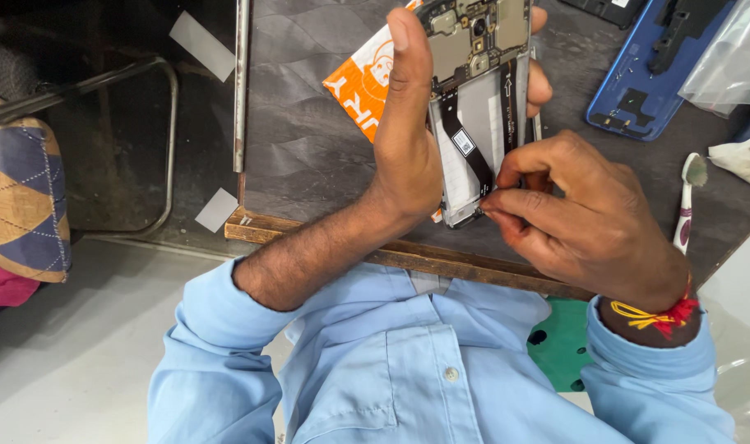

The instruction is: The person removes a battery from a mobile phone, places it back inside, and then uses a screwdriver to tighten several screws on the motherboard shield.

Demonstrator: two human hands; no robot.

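Observation:
My left hand (408, 123) grips an opened phone (478, 90) with its back cover off, circuit board at the top and a black flex cable (465, 148) running down its white inner frame. My right hand (576, 218) pinches at the phone's lower edge, thumb and forefinger closed on the bottom end of the flex cable; whether a small tool is between them I cannot tell. The phone is held above the near edge of a dark grey table (309, 156).
An orange and white packet (363, 78) lies on the table under the phone. A blue phone back cover (646, 74) sits at the far right, beside a clear plastic bag (733, 57). A toothbrush (686, 205) and a white cloth (745, 160) lie at the right.

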